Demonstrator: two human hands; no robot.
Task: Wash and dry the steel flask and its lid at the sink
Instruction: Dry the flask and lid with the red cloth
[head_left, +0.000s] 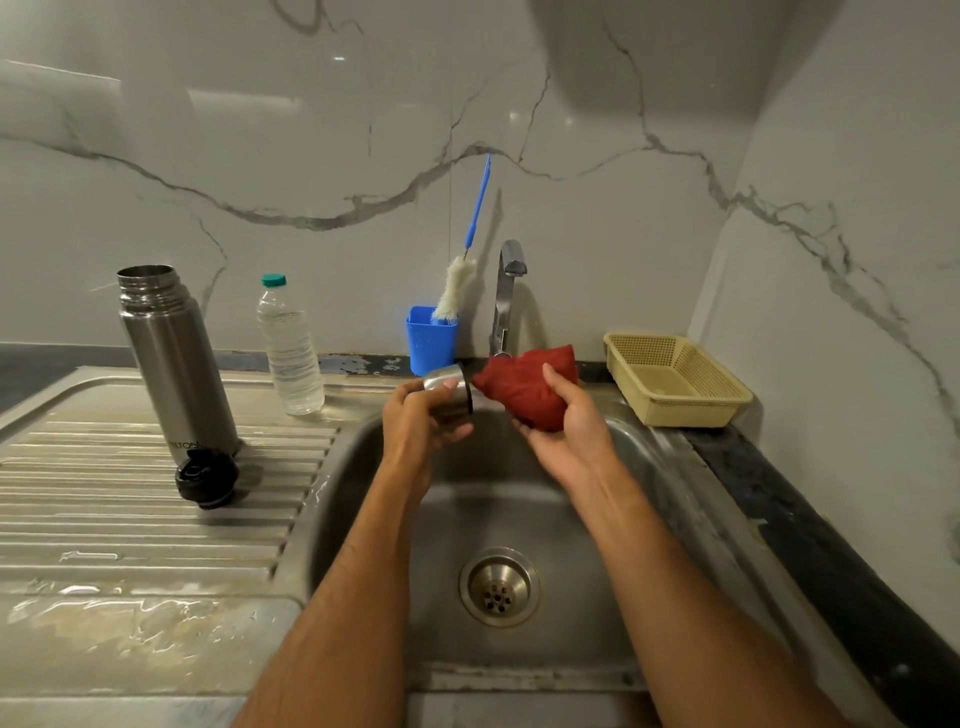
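The steel flask (174, 358) stands upright and uncapped on the ribbed drainboard at the left. Its black stopper (207, 477) lies on the drainboard just in front of it. Over the sink basin (498, 499), my left hand (423, 418) grips the steel cup lid (451, 391) on its side, open end facing right. My right hand (563, 421) holds a bunched red cloth (527, 387), whose tip touches the lid's open end.
A tap (506, 296) rises behind the basin. A blue holder (432, 340) with a bottle brush (460, 291) stands left of it, and a plastic water bottle (289, 345) further left. A beige basket (675, 376) sits on the dark counter at the right. The drain (498, 586) is uncovered.
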